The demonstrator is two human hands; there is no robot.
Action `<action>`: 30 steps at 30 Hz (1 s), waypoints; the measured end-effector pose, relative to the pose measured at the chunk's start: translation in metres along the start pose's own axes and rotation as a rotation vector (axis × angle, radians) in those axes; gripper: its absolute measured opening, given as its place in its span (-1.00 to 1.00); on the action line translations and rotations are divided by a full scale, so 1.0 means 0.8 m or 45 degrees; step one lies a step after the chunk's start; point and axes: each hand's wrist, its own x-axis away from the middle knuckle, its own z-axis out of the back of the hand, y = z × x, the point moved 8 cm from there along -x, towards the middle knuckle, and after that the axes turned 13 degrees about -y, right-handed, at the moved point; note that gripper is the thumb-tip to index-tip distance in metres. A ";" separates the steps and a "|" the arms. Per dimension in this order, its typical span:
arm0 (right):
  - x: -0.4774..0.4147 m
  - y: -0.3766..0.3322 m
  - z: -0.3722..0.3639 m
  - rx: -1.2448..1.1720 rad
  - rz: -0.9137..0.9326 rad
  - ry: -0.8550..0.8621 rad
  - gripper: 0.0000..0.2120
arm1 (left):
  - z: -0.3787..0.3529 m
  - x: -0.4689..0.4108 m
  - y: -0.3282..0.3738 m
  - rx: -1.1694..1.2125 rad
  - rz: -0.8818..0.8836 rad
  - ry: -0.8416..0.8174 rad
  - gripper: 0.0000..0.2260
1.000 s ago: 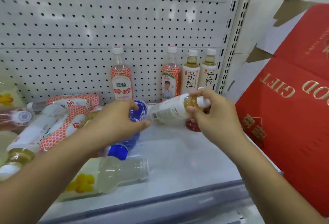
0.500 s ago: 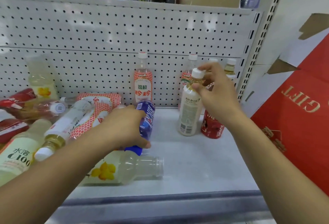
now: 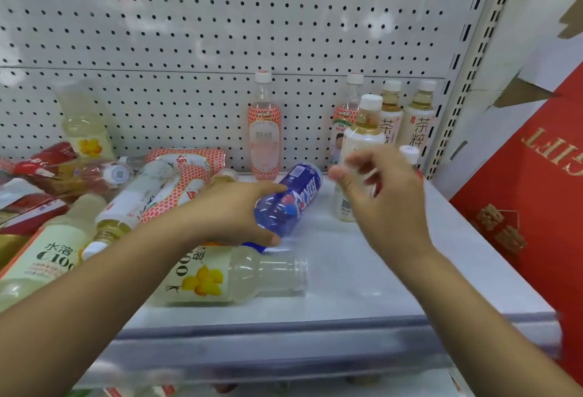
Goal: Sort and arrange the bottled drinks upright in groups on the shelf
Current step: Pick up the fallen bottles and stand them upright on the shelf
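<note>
The left hand (image 3: 233, 216) grips the toppled blue bottle (image 3: 295, 194), apparently to stand it up, while the right hand (image 3: 385, 201) hovers loose-fingered and empty by the upright tea bottle (image 3: 366, 126).

Your right hand (image 3: 385, 194) is smeared by motion at centre right, so you cannot tell whether its fingers touch the white tea bottle (image 3: 362, 141) behind it. It hides most of a small capped bottle (image 3: 409, 154). Your left hand (image 3: 227, 213) covers the neck of the blue bottle (image 3: 293, 197). The C100 bottle (image 3: 47, 257) runs off the left edge.
</note>
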 end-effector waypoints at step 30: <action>0.056 0.058 -0.034 -0.717 -0.539 -0.673 -0.64 | 0.012 0.003 -0.020 0.778 0.097 0.158 -0.43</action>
